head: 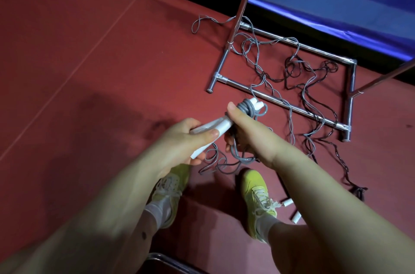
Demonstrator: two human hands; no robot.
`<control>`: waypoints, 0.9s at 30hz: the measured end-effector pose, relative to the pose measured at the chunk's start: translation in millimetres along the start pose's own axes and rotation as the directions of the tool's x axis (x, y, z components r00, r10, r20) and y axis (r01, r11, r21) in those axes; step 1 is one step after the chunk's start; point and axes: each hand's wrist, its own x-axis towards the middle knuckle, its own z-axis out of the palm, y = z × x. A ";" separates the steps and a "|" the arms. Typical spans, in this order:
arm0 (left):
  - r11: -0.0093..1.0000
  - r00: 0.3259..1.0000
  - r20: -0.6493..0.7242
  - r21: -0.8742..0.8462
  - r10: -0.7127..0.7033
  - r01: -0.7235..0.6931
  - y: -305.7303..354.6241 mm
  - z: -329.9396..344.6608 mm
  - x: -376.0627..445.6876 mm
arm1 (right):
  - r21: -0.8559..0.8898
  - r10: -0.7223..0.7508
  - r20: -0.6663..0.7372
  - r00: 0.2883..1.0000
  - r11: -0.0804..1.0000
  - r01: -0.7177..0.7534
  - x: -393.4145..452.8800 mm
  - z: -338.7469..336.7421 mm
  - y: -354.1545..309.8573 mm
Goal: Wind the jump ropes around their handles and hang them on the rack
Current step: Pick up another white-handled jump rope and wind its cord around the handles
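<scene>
Your left hand (179, 139) is curled around a pair of white handles (211, 131), thumb pressed across the top and fingers wrapped beneath, so the handles slant from below that hand up toward your right. Your right hand (244, 132) grips the same handles just beyond the left, thumb pointing up along them, and its fingers also pinch a few strands of grey rope (246, 106). Several turns of that rope already sit coiled around the handles just past your right thumb tip, near the white ends. Loose grey rope hangs from under the right hand and trails in loops on the red floor (89, 49) between the hands and your yellow shoes (258, 192).

Beyond your right hand, the metal rack (280, 103) stands on the floor, with more grey and dark ropes (312, 76) tangled across its base. Two more white handles (292, 209) lie below your right forearm. No readable writing shows anywhere.
</scene>
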 end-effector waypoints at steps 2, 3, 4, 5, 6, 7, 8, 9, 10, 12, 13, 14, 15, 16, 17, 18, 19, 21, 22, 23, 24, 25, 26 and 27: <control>0.999 0.999 -0.013 0.017 0.030 -0.029 0.3 -0.8 0.1 | 0.043 -0.033 0.004 0.999 0.999 0.032 -2.0 1.0 -3.2; 0.999 0.999 -0.008 0.022 0.046 -0.045 0.3 -1.0 0.4 | 0.054 -0.056 0.005 0.998 0.997 0.056 -3.4 1.6 -5.3; 0.998 0.998 0.011 0.018 0.058 -0.058 0.7 -0.6 -0.7 | 0.059 -0.085 -0.008 0.996 0.995 0.086 -4.5 1.9 -6.9; 0.998 0.997 0.037 -0.003 0.063 -0.063 1.1 0.4 -2.2 | 0.061 -0.117 -0.022 0.993 0.991 0.119 -6.1 2.8 -8.7; 0.997 0.996 0.070 -0.049 0.054 -0.051 1.5 1.3 -4.3 | 0.073 -0.152 -0.042 0.987 0.985 0.155 -7.7 3.5 -10.3; 0.992 0.993 0.111 -0.127 0.035 -0.021 1.8 2.2 -6.4 | 0.089 -0.178 -0.065 0.982 0.979 0.184 -10.1 4.5 -12.4; 0.976 0.985 0.174 -0.214 0.006 0.032 2.6 2.3 -8.2 | 0.122 -0.196 -0.088 0.977 0.971 0.206 -11.8 5.2 -13.8; 0.956 0.967 0.254 -0.279 -0.021 0.094 3.2 1.1 -9.0 | 0.158 -0.203 -0.108 0.973 0.963 0.218 -13.4 5.6 -14.5; 0.937 0.943 0.332 -0.314 -0.039 0.150 4.1 -1.4 -9.7 | 0.201 -0.209 -0.116 0.971 0.953 0.229 -14.7 5.5 -14.5; 0.908 0.884 0.465 -0.351 -0.043 0.228 5.5 -4.9 -10.6 | 0.265 -0.230 -0.097 0.968 0.932 0.248 -16.4 6.6 -14.5; 0.889 0.857 0.515 -0.374 -0.039 0.265 4.2 -5.1 -10.2 | 0.295 -0.234 -0.067 0.970 0.924 0.243 -16.9 7.1 -14.5; 0.863 0.828 0.560 -0.404 -0.027 0.302 3.4 -4.1 -11.7 | 0.326 -0.221 -0.036 0.975 0.919 0.220 -16.8 8.4 -16.0; 0.836 0.797 0.604 -0.435 -0.003 0.333 1.3 -2.8 -12.2 | 0.343 -0.189 -0.002 0.982 0.922 0.178 -17.9 10.7 -18.9; 0.807 0.762 0.647 -0.462 0.023 0.367 -0.4 -1.2 -12.2 | 0.356 -0.157 0.031 0.987 0.924 0.136 -17.7 10.5 -17.8; 0.783 0.731 0.681 -0.478 0.043 0.399 -2.4 -0.3 -12.0 | 0.354 -0.110 0.072 0.991 0.932 0.078 -18.7 10.9 -19.8; 0.766 0.697 0.714 -0.481 0.060 0.426 -3.8 -1.1 -11.2 | 0.331 -0.087 0.112 0.990 0.942 0.046 -19.1 9.8 -19.0; 0.761 0.665 0.742 -0.477 0.081 0.440 -5.9 -2.8 -9.6 | 0.307 -0.090 0.132 0.987 0.951 0.046 -18.6 10.7 -22.2; 0.763 0.609 0.781 -0.477 0.140 0.436 -9.4 -4.9 -7.6 | 0.277 -0.102 0.105 0.989 0.958 0.069 -12.9 10.0 -25.1; 0.764 0.589 0.790 -0.484 0.171 0.427 -11.4 -4.9 -6.8 | 0.219 -0.122 0.090 0.988 0.971 0.100 -11.6 7.6 -25.8; 0.763 0.580 0.790 -0.495 0.196 0.416 -12.6 -4.3 -6.6 | 0.190 -0.155 0.109 0.982 0.973 0.132 -15.3 7.4 -32.1; 0.762 0.582 0.787 -0.502 0.207 0.409 -12.3 -2.4 -7.4 | 0.211 -0.180 0.129 0.975 0.966 0.150 -16.0 5.2 -29.8; 0.759 0.599 0.778 -0.504 0.190 0.412 -12.1 -0.8 -8.0 | 0.251 -0.191 0.154 0.969 0.956 0.149 -15.5 4.4 -29.4; 0.759 0.623 0.768 -0.493 0.149 0.426 -10.4 0.5 -8.3 | 0.292 -0.178 0.164 0.970 0.948 0.125 -17.5 3.1 -26.7; 0.777 0.672 0.736 -0.469 0.082 0.420 -7.7 0.9 -8.6 | 0.325 -0.146 0.172 0.974 0.942 0.084 -22.2 2.7 -27.3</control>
